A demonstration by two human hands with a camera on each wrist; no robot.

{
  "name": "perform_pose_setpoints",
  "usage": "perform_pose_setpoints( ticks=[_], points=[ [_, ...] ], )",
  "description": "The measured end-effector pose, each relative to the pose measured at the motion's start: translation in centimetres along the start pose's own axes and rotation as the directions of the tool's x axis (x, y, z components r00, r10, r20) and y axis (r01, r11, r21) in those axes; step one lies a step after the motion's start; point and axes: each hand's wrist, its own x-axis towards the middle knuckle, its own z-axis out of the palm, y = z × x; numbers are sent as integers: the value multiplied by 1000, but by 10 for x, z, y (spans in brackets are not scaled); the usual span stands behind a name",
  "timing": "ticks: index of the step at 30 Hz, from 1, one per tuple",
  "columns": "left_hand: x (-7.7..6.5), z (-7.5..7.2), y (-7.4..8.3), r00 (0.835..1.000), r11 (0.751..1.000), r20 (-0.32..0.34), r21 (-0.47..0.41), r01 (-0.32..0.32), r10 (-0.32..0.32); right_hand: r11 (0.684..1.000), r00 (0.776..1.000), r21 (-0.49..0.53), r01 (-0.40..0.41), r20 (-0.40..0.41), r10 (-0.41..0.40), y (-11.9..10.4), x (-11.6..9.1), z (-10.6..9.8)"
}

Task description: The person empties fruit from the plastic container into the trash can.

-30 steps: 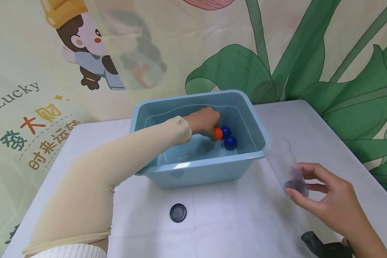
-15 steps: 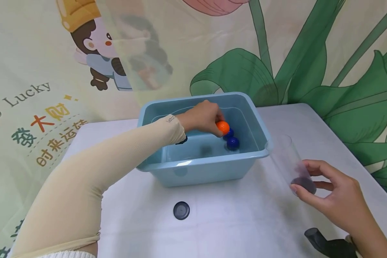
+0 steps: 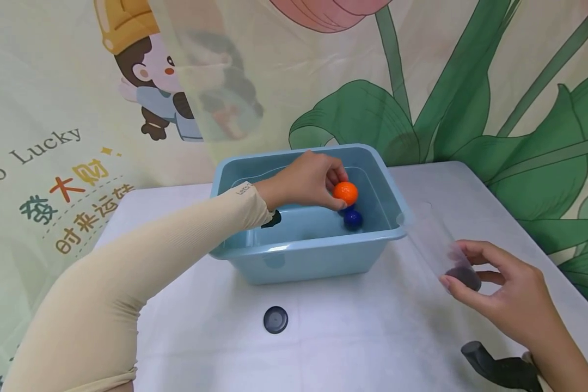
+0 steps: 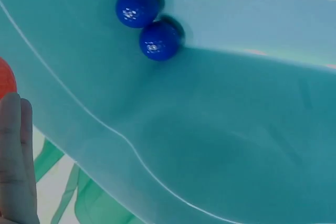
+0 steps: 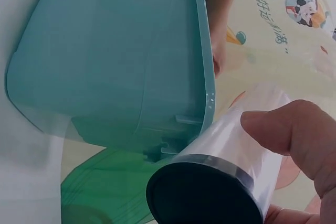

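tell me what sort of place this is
Probably a staged tabletop workspace, likely indoors: a white-covered table, a printed backdrop right behind it, and a light-blue bin holding blue balls.

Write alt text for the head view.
The left hand holds an orange ball at a light-blue bin containing two blue balls, while the right hand grips a tilted clear tube beside it. A black disc lies on the white table in front.

Soft, bright light glints off the tub rim (image 3: 318,243).
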Motion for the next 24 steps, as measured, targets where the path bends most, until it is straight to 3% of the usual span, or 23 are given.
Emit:
perform_pose_setpoints(
  ticks=[10, 24],
  points=[
    [-12, -7, 15, 995, 991, -49, -99, -87, 82, 997, 997, 14, 72, -9, -72, -4, 6, -2],
    [-18, -6, 34, 971, 954, -103, -189, -231, 215, 989, 989, 19, 145, -20, -144, -12, 14, -6]
  ],
)
